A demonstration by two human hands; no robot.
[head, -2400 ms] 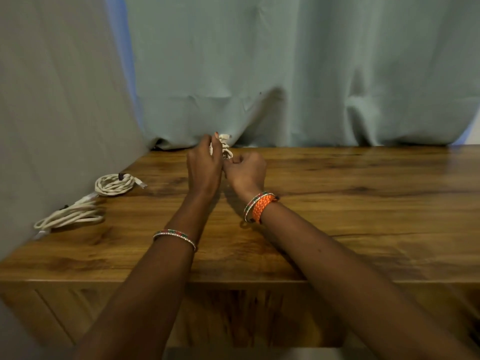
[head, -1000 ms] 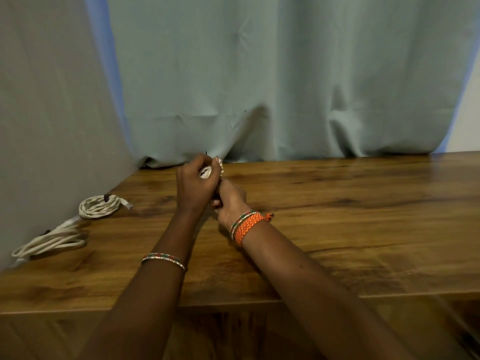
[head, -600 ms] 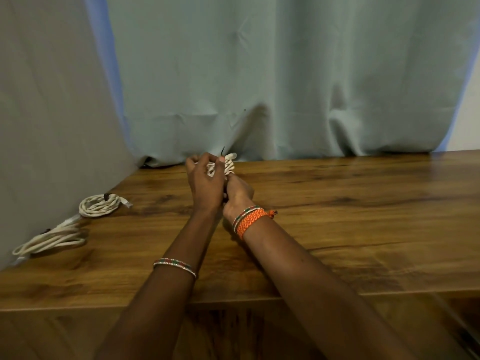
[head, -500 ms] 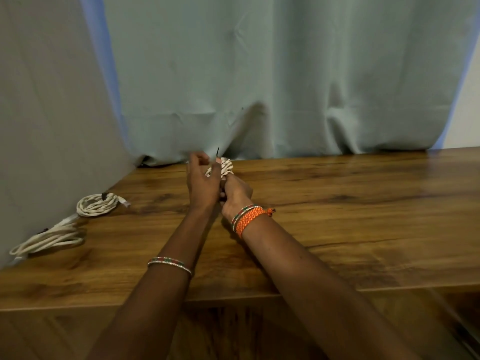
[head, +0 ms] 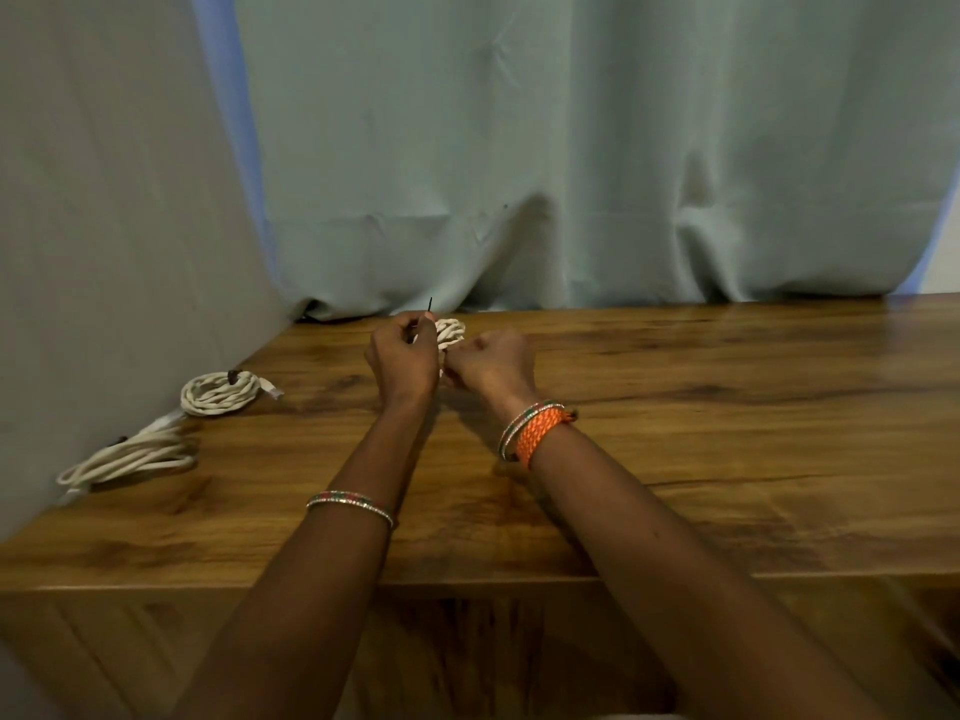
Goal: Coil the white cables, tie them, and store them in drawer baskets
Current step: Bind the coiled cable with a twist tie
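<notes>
cables (head: 450, 332) white | table (head: 727, 433) brown woodgrain | curtain (head: 571, 148) pale teal | bracelet (head: 540, 431) orange

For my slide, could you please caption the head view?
Both hands, left and right, tie a coiled white cable above the wooden table.

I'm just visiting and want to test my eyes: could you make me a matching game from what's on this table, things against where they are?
Things:
1. round coil
2. long coil
3. small coil
4. orange band

Places:
A. on the right wrist
B. nearest the table's left front corner
C. held between the hands
D. lying by the left wall, farther back

Pairs: 1-D, 2-B, 3-C, 4-A
</notes>
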